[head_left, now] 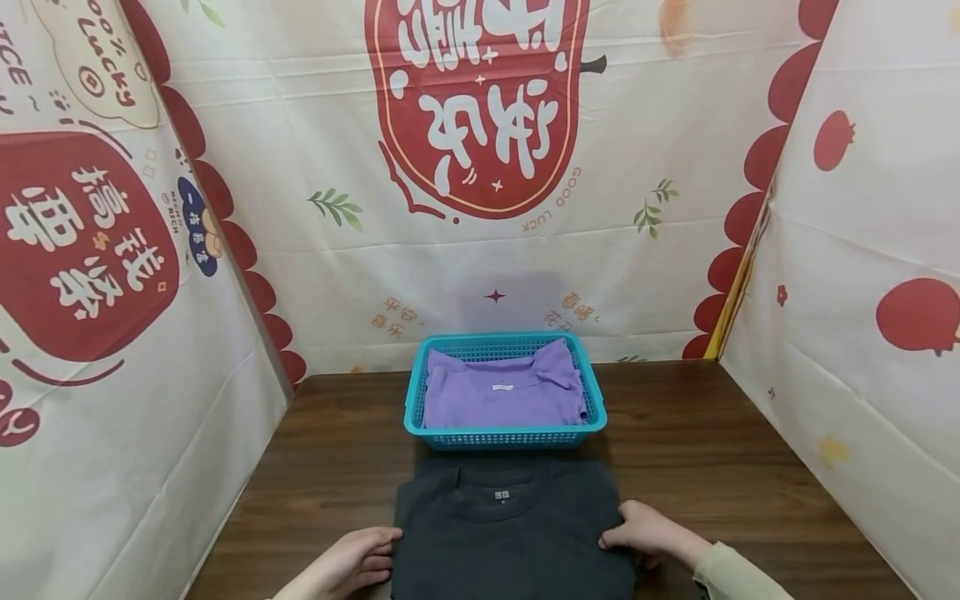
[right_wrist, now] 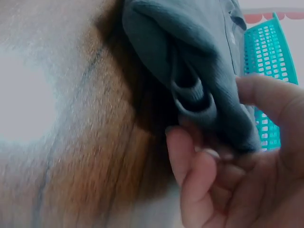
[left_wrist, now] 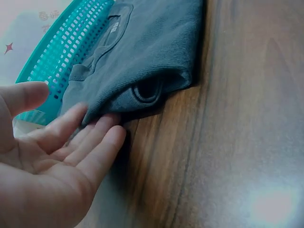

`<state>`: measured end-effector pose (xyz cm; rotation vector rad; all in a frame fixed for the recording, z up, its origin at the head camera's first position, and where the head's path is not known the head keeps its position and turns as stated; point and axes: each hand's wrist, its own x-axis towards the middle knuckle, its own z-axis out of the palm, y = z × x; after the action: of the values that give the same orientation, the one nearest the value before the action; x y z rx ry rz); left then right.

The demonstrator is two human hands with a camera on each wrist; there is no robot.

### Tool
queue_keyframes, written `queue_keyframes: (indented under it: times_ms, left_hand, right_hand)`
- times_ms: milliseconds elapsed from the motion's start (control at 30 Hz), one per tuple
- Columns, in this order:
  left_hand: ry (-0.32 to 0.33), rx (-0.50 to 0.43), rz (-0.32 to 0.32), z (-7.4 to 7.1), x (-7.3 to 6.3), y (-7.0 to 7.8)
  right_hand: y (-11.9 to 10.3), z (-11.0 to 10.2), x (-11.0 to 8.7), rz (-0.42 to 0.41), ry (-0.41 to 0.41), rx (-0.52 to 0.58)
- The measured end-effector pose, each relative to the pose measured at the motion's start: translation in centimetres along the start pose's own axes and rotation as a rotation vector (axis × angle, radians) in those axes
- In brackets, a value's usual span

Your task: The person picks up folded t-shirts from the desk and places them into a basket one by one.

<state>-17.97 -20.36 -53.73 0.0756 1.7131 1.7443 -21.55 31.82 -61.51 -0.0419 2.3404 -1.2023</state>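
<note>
A folded dark grey T-shirt (head_left: pixel 510 533) lies on the table in front of the basket, its collar and white label facing up. My left hand (head_left: pixel 360 560) is at its left edge. In the left wrist view the straight fingers (left_wrist: pixel 102 135) touch the folded side, and the thumb stands apart from the cloth. At the opposite edge, my right hand (head_left: pixel 648 533) pinches the T-shirt. The right wrist view shows its thumb (right_wrist: pixel 259 90) on top and the other fingers curled at the underside, partly hidden by rolled cloth layers (right_wrist: pixel 194 90).
A turquoise plastic basket (head_left: pixel 504 438) stands just behind the T-shirt, with a folded purple garment (head_left: pixel 498 404) inside. Dark wood tabletop (head_left: pixel 330 467) extends to both sides. Printed white cloth walls (head_left: pixel 285 208) enclose the back and sides.
</note>
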Motion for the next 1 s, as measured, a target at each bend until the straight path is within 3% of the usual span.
queue_keyframes:
  times_ms: [200, 367, 600, 1000]
  left_hand:
    - [0.081, -0.076, 0.022, 0.7, 0.6, 0.3]
    - [0.112, -0.117, 0.013, 1.7, 1.8, 0.3]
    - [0.128, -0.060, 0.055, 2.7, 3.5, 0.6]
    - [0.185, -0.008, 0.074, 2.8, 3.8, 0.3]
  right_hand:
    - [-8.4, 0.1, -5.6, 0.084, 0.123, 0.029]
    - [-8.4, 0.4, -5.1, 0.068, 0.124, 0.071]
    - [-9.3, 1.0, -4.8, -0.015, 0.114, 0.131]
    - [-9.1, 0.9, -5.3, -0.099, 0.060, 0.295]
